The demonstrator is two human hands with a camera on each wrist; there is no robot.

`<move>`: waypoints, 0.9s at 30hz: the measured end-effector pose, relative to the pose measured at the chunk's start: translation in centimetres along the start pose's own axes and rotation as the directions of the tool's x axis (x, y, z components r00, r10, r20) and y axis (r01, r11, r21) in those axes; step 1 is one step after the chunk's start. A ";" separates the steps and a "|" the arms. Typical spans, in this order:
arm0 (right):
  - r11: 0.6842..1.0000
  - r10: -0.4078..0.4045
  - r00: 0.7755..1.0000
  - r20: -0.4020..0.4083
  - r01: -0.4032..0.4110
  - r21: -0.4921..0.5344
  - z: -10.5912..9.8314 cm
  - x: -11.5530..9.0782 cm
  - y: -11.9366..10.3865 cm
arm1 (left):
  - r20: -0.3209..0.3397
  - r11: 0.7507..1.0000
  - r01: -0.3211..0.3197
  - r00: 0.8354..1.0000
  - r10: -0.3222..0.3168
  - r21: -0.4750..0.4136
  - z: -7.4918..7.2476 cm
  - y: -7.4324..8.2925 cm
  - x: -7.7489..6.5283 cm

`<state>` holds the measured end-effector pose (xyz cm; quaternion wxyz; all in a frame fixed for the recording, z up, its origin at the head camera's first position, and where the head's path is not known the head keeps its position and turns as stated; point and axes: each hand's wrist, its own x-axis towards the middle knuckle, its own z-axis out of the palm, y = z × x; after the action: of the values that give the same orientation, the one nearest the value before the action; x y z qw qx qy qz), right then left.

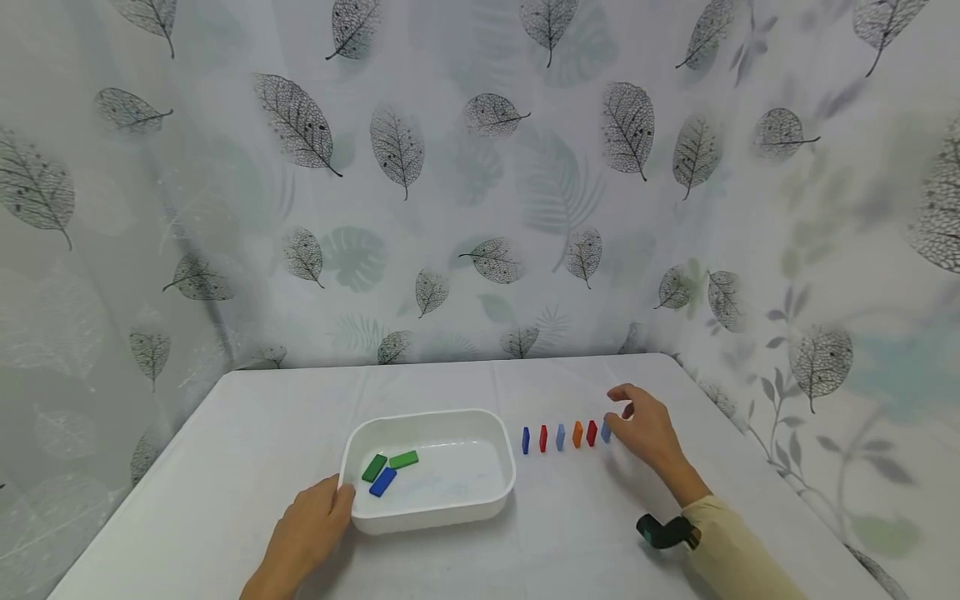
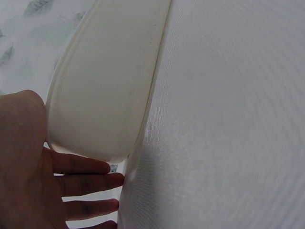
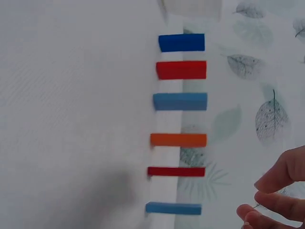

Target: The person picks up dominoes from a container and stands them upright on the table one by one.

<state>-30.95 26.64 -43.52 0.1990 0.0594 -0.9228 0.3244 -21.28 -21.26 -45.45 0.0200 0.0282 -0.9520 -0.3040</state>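
Note:
A white tray (image 1: 431, 517) rests on the table, with two green blocks, a dark one (image 1: 374, 468) and a lighter one (image 1: 403, 460), and a blue block (image 1: 383, 482) lying inside. My left hand (image 1: 306, 527) touches the tray's left end; in the left wrist view its fingers are straight beside the tray wall. Right of the tray, several thin blocks stand on end in a row: dark blue (image 3: 182, 42), red (image 3: 181, 70), light blue (image 3: 180, 101), orange (image 3: 178, 140), dark red (image 3: 176, 171) and light blue (image 3: 174, 208). Beside this last one, my right hand (image 1: 643, 427) has its fingers loosely bent, holding nothing.
A white cloth covers the table (image 1: 570, 533). Leaf-patterned curtain (image 1: 465, 200) hangs behind the table and along both sides. A dark device (image 1: 663, 531) is worn at the right wrist, by a pale sleeve (image 1: 738, 550).

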 end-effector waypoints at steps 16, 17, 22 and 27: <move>0.938 -0.336 0.940 -0.054 0.339 0.069 4.0 -0.4 -10.0 | -0.003 1.000 0.005 1.000 -0.005 0.005 0.3 0.0 -0.1; 0.935 -0.346 0.937 -0.043 0.348 0.074 4.4 -0.4 -10.4 | -0.006 1.000 0.004 1.000 -0.003 0.006 0.3 0.0 -0.2; 0.924 -0.373 0.928 0.004 0.371 0.097 6.1 -0.6 -12.4 | -0.021 1.000 -0.003 1.000 0.003 0.005 0.2 0.1 -0.2; 0.901 -0.421 0.906 0.042 0.412 0.138 7.5 -1.2 -14.2 | -0.023 1.000 -0.011 1.000 0.011 0.004 0.2 0.1 -0.3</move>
<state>-28.96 10.86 -41.15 0.2269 0.2793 -0.8729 0.3293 -21.01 -21.09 -45.58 0.0327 0.0267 -0.9525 -0.3015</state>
